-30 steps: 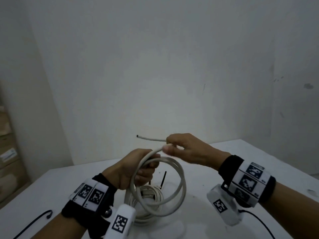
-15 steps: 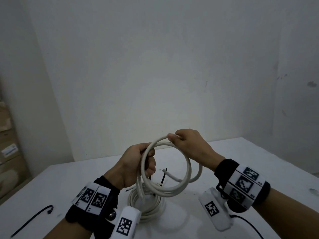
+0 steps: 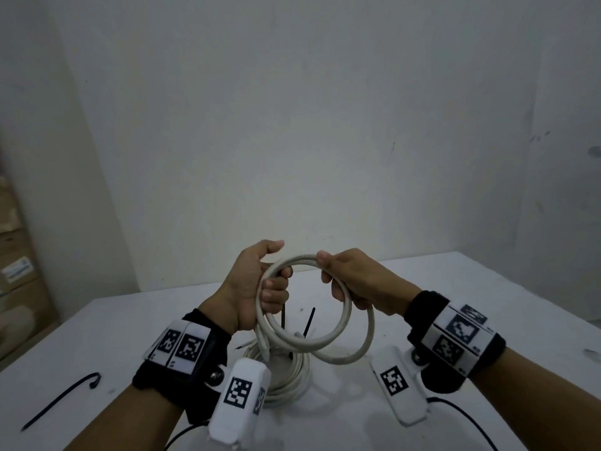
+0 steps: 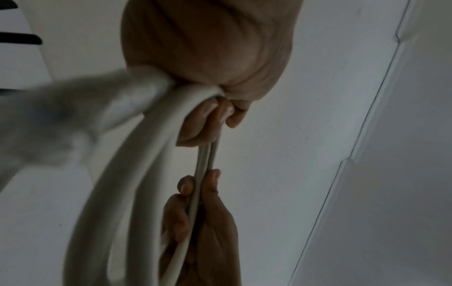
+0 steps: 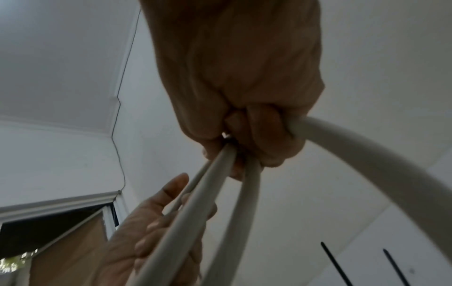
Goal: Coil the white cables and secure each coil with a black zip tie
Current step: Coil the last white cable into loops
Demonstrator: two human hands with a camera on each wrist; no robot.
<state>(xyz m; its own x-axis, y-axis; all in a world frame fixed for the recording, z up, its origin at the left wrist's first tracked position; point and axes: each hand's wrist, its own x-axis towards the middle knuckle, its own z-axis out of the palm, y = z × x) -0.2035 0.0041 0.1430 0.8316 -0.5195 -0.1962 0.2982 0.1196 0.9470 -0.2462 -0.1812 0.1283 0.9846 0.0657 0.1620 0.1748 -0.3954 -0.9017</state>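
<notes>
The white cable (image 3: pixel 338 307), held in loops at frame centre above the table (image 3: pixel 487 288), looks light but stiff and springy — likely to uncoil unless held where the loops bunch. The left hand (image 3: pixel 257 288) grips that bundle; the right hand (image 3: pixel 354 281) grips the opposite side. A second ago the cable's free end stuck out past the right hand — now it is wound in.

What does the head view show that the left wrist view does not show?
Only the head view shows the table, the tied coil lying on it, and a loose black zip tie. Only the left wrist view shows the left hand's fingers curled round the strands from below. Both show the left hand, the right hand and the white cable they hold.
</notes>
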